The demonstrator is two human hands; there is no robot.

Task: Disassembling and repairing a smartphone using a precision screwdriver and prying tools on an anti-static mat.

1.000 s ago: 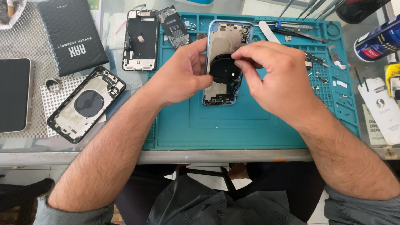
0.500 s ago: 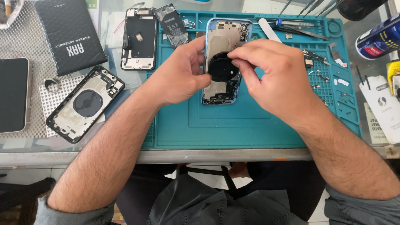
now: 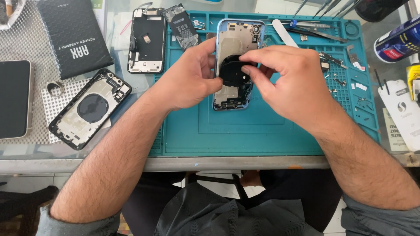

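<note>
The blue phone housing [image 3: 236, 65] lies open on the teal repair mat [image 3: 262, 131], long axis running 12 to 6. A round black coil [image 3: 234, 72] sits at its middle. The left hand [image 3: 188, 78] comes in from 9 o'clock, thumb and fingers pressed against the coil's left edge and the frame — steadying, not wrapped around. The right hand [image 3: 284, 83] comes from 3 o'clock, fingertips [image 3: 247, 70] pinched together on the coil's right rim. Both hands are equally close; the coil lies straight between them. A second black housing [image 3: 89, 109] rests well apart at 8 o'clock — untouched. Small screws and tweezers [image 3: 315, 32] lie at 2 o'clock.
</note>
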